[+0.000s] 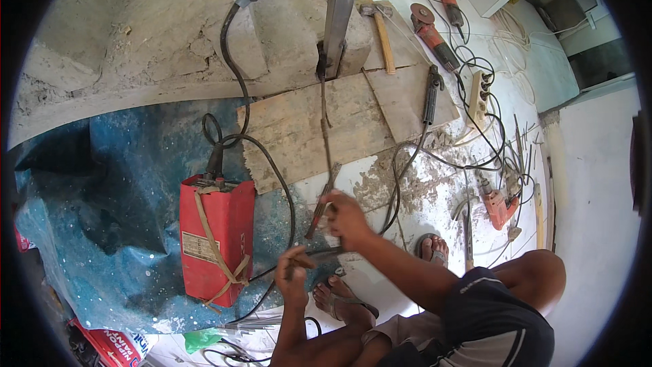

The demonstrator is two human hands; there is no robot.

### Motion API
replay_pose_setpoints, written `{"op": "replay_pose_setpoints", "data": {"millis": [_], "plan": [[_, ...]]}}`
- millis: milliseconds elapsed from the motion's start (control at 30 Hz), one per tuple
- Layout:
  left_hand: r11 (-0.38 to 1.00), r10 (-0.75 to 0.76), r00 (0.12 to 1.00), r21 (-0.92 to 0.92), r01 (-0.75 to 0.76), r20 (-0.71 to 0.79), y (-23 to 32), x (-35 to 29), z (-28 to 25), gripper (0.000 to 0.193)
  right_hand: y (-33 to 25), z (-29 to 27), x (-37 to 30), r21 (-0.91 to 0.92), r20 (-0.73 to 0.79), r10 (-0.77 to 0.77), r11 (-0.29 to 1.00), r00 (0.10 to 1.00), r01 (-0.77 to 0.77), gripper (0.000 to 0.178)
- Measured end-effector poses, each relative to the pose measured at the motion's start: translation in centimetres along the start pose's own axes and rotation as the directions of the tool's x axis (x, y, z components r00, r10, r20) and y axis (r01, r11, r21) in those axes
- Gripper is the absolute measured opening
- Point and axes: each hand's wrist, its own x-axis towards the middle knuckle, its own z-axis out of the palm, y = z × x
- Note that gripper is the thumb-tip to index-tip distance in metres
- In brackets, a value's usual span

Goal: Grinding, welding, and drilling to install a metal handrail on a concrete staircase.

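Observation:
My right hand (346, 219) is closed, with its curled fingertips against a slim tool with a reddish end (316, 219). Whether the fingers grip that tool is hard to make out. My left hand (293, 276), lower and to the left, is also closed, and what lies inside it is hidden. Next to it a dark narrow strip (326, 255) reaches toward my right wrist. A thin brown rod (324, 129) runs from the foot of an upright metal post (341, 13) down toward my right hand. Left of my hands stands a red welding machine (216, 248), strapped with a tan band.
Wooden boards (285, 143) and a blue tarp (115, 190) cover the floor. A hammer (386, 41), angle grinders (435, 37), a black electrode holder (430, 98), a power strip (478, 100) and an orange drill (499, 207) lie to the right. Black cables (282, 187) loop between them. A concrete ledge (176, 47) rises behind.

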Motion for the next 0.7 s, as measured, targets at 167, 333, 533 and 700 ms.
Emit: {"op": "replay_pose_setpoints", "data": {"millis": [167, 333, 533, 700], "plan": [[0.999, -0.037, 0.972, -0.012, 0.040, 0.232, -0.3, -0.1, 1.7, 0.041, -12.3, -3.8, -7.0, -0.733, -0.109, -0.155, 0.680, 0.982, 0.026, 0.035], [0.985, -0.167, 0.969, -0.008, 0.171, 0.182, -1.0, 1.5, 4.0, 0.032, -23.2, -9.1, -6.9, -0.970, 0.107, -0.315, 0.173, 0.943, 0.168, 0.029], [0.989, -0.145, 0.970, 0.048, 0.138, 0.197, -0.5, 2.2, 3.8, 0.028, -21.5, -12.6, -4.7, -0.961, 0.211, -0.406, 0.078, 0.889, 0.264, 0.026], [0.981, -0.182, 0.978, 0.086, 0.174, 0.098, -1.2, 1.1, 1.8, 0.026, -8.0, -7.4, -6.9, -0.640, -0.090, -0.211, 0.761, 0.973, 0.106, 0.044]]}}
